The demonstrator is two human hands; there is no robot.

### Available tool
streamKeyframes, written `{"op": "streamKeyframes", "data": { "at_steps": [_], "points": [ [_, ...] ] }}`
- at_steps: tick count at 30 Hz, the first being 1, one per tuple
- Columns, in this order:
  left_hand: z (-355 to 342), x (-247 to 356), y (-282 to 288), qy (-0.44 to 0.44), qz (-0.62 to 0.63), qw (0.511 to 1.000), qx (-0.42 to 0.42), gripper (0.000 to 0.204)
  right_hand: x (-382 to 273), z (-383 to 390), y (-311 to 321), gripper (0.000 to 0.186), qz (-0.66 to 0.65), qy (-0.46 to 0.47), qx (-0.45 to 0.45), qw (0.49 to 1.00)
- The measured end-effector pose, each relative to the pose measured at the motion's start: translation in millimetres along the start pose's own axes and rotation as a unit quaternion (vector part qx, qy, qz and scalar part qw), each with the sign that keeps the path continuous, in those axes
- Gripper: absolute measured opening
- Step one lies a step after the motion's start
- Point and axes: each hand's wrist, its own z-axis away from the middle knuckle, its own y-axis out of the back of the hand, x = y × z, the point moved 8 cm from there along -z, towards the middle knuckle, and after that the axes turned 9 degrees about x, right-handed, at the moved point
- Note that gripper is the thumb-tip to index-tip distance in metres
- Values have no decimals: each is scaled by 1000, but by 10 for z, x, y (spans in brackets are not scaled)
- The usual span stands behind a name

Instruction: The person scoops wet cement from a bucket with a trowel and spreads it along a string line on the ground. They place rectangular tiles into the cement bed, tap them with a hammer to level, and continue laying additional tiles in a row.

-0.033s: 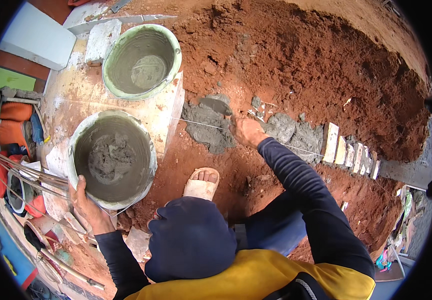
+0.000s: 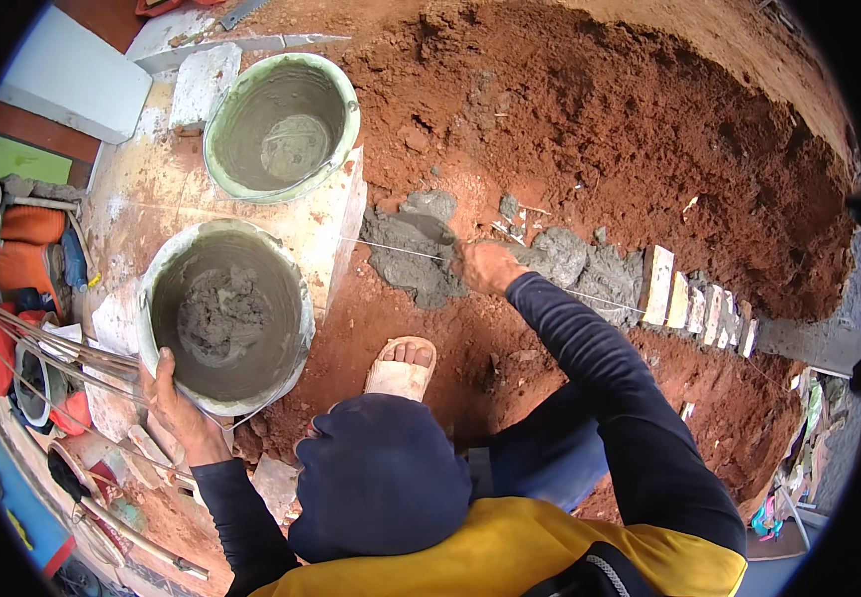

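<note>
My left hand [image 2: 187,413] grips the near rim of a bucket [image 2: 303,298], thumb at the rim and the other fingers partly hidden. Grey wet mortar [image 2: 221,313] lies in the bottom of this bucket. In front of me, my right hand [image 2: 490,267] is closed around the handle of a trowel [image 2: 435,228]. The trowel's blade, smeared grey, rests on a patch of mortar [image 2: 406,264] spread on the red soil. A taut white string [image 2: 391,246] runs across that patch and past my right hand.
A second bucket [image 2: 346,129], coated inside with grey residue, stands on a pale slab [image 2: 132,219]. More mortar [image 2: 605,274] leads right to a row of upright bricks [image 2: 697,308]. Loose red soil [image 2: 610,129] rises beyond. Long thin rods [image 2: 62,348] and clutter lie at left.
My right hand has shifted slightly left and nearer, drawing the trowel blade down across the mortar patch. My left hand stays on the bucket.
</note>
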Motion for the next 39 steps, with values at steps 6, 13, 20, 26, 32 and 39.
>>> {"op": "streamKeyframes", "data": {
  "at_steps": [6,13,20,26,32,39],
  "points": [
    [90,118,-226,-37,3,998,-45,51,79,208,811,49,23,-7,10,1000],
    [395,435,-807,-70,0,987,-144,49,-1388,1094,2231,49,-49,171,188,966],
    [610,735,-1291,-100,2,978,-185,49,-2096,850,2012,61,103,251,128,954],
    [908,734,-1500,-146,3,971,-190,45,-2012,997,2550,53,98,253,306,913],
    [937,922,-1542,-185,-4,966,-183,39,-1854,896,2427,36,106,235,138,956],
    [1177,1056,-1710,-261,-49,932,-247,47,-1607,921,2657,36,93,200,263,939]
  ]
}}
